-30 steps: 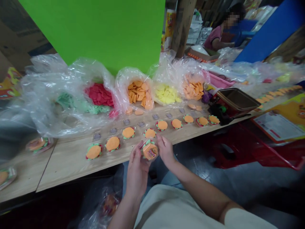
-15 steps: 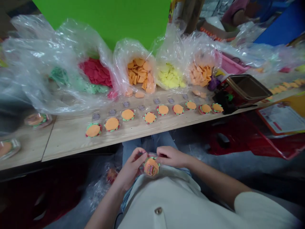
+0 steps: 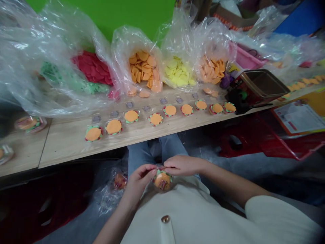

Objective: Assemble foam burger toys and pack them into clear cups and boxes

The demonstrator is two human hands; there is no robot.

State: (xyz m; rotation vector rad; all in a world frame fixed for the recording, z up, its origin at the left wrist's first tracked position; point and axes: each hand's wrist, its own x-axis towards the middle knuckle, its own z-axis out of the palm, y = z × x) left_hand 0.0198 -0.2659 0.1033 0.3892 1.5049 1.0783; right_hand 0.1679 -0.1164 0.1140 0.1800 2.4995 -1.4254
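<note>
Your left hand (image 3: 139, 183) and right hand (image 3: 182, 165) are close together, their fingers pinching the far rim of a clear round case (image 3: 161, 181) from either side. The case holds a burger-shaped stack of an orange disc edged with green and red, and it sits just above your white shirt (image 3: 177, 213), with your jeans (image 3: 152, 154) showing beyond your hands. To the left of your left hand, a crumpled plastic bag (image 3: 109, 198) with a similar orange piece (image 3: 120, 181) lies low beside your leg.

Farther out, the plywood tabletop (image 3: 66, 144) runs across the scene. Along its near side stands a row of finished burger pieces, from one at the left (image 3: 93, 134) to one at the right (image 3: 230, 107). Behind them is a line of small grey squares (image 3: 146, 108).

At the far edge, open clear bags hold loose discs: green (image 3: 52, 73), red (image 3: 92, 69), deep orange (image 3: 143, 69), yellow (image 3: 177, 72) and pale orange (image 3: 210, 71). A green panel (image 3: 99, 17) rises behind them. To the right, a brown tray (image 3: 264, 83) sits on the tabletop beside a dark tool (image 3: 237, 100) and a pink tub (image 3: 246, 57). Below the tabletop on the right are a printed card (image 3: 298, 117) and a red plastic stool (image 3: 243, 145).
</note>
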